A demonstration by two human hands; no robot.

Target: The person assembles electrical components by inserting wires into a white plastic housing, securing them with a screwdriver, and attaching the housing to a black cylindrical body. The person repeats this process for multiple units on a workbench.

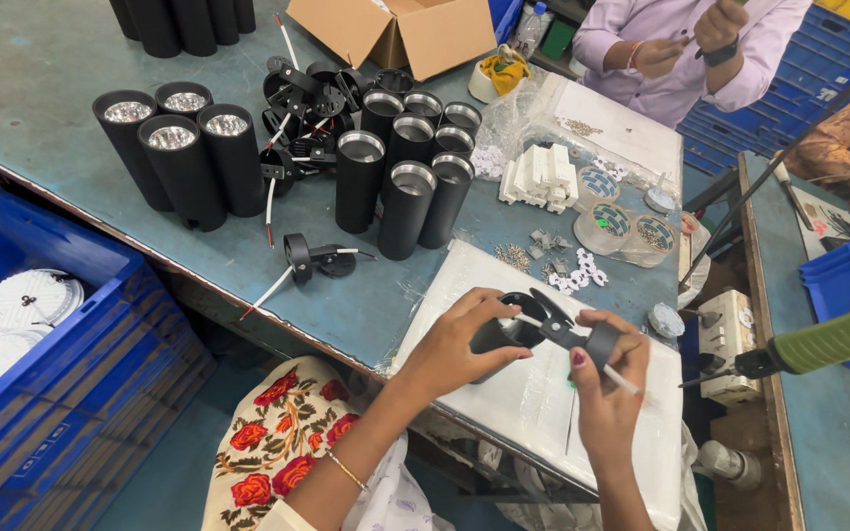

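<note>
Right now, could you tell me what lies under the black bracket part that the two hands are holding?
A white board on the table lies under the black bracket part held by the left hand and right hand. The hands cover the board directly beneath.

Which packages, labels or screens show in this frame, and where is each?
Cardboard box: top centre of the table, brown, flaps open.
Clear plastic bag: right of the black cylinders, crumpled, transparent.
Round clear tubs: right of the white blocks, patterned lids.
No screens.
</note>
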